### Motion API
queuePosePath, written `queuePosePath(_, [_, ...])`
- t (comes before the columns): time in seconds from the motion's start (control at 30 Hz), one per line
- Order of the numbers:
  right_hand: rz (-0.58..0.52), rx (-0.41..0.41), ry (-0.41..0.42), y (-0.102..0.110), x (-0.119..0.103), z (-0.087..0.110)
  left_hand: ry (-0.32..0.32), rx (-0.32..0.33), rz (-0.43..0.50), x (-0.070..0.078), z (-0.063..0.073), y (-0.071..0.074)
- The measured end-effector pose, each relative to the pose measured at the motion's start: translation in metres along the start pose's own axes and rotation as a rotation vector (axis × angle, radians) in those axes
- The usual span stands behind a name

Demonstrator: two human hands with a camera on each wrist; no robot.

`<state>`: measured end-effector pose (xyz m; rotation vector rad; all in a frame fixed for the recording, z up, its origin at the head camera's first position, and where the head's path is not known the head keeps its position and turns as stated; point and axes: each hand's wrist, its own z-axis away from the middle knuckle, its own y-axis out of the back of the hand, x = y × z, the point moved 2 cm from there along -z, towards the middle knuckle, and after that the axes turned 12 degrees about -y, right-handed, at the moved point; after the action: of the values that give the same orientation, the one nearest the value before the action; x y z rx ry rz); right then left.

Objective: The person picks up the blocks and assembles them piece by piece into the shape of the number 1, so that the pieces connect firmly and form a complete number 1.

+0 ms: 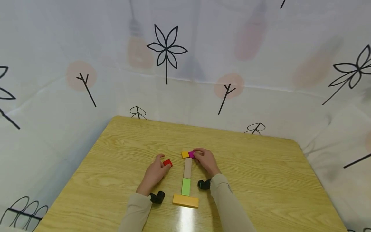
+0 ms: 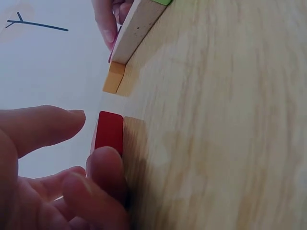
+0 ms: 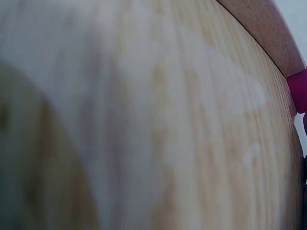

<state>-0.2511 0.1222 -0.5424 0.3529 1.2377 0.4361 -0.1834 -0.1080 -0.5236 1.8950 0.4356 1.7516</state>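
A red block [image 1: 167, 163] rests on the table beside my left hand [image 1: 155, 172]. In the left wrist view, a fingertip of the left hand [image 2: 43, 177] overlaps the lower part of the red block [image 2: 109, 129], while the index finger stands straight and apart from it. My right hand [image 1: 206, 160] pinches a magenta block [image 1: 191, 154] at the far end of a row. Against that block sits a small yellow-orange block [image 1: 185, 155]. Below them, a beige block [image 1: 187, 168], a green block [image 1: 186, 187] and a crosswise orange block [image 1: 185, 201] follow in line.
The blocks lie on a wood-grained table [image 1: 255, 180]. A white cloth [image 1: 197, 106] printed with flowers hangs behind its far edge. Black wrist cameras sit at the left cuff [image 1: 157, 197] and the right cuff [image 1: 204, 184], on either side of the row.
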Motion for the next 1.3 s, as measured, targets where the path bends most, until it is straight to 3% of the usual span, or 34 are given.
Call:
queuePosePath(0.3, [-0.007, -0.007, -0.005, 0.0001, -0.0013, 0.0000, -0.023, 0.006, -0.096, 0.0025, 0.0000, 0.0000])
queuePosePath(0.63, [-0.039, -0.028, -0.017, 0.0004, 0.0000, -0.0011, -0.027, -0.042, -0.056, 0.0029, -0.0022, 0.0037])
queuePosePath(0.87, [-0.038, -0.024, -0.017, 0.0004, -0.0014, 0.0008, 0.004, -0.052, 0.061, -0.0007, 0.0000, 0.0036])
queuePosePath(1.3, [-0.046, -0.025, -0.023, 0.0009, -0.0037, 0.0031, 0.014, -0.095, 0.032, 0.0057, -0.0048, 0.0057])
